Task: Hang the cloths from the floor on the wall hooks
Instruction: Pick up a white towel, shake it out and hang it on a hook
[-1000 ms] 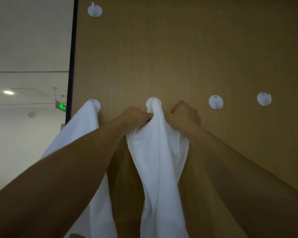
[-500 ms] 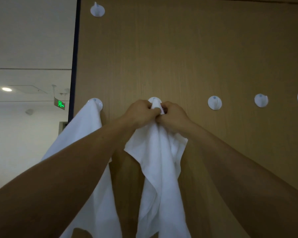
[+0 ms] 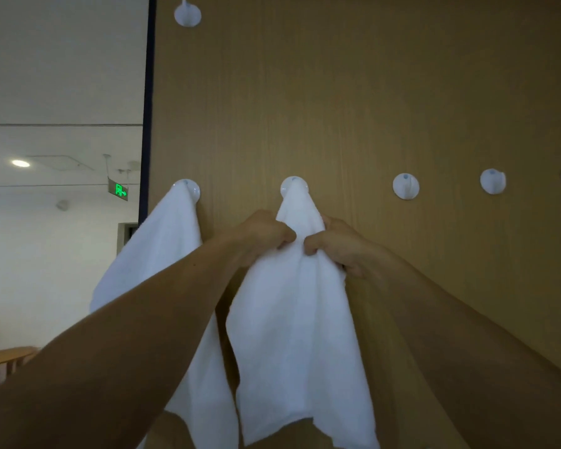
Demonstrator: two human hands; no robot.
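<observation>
1. Wood-grain panel (image 3: 370,92), tan, fills the centre and right of the view and carries a row of white hooks; a pale room lies beyond its left edge
2. Second cloth (image 3: 298,319), white, hangs from the middle hook (image 3: 293,186). Its top is bunched to a peak over that hook, its long axis is vertical, and its lower edge reaches the bottom of the view
3. First cloth (image 3: 162,254), white, hangs from the left hook (image 3: 188,187), just left of the second cloth and partly behind the left forearm. No hand is on it
4. Left hand (image 3: 263,234): fingers curled, pinching a fold of the second cloth just below and left of the middle hook
5. Right hand (image 3: 337,247): fingers curled round the same cloth, just below and right of the hook. The hands are almost knuckle to knuckle and equally near the hook
6. Governing relation: the hook stands directly above the fingers, and the cloth runs straight down between the hands. Judged seated and ready for release, though a shallow seat could slip
7. Free hooks: the nearest (image 3: 405,186) is just right of the hands
8. Writing: the exit sign (image 3: 121,190), far left, shows a lit green pictogram with no legible lettering. No brands seen
</observation>
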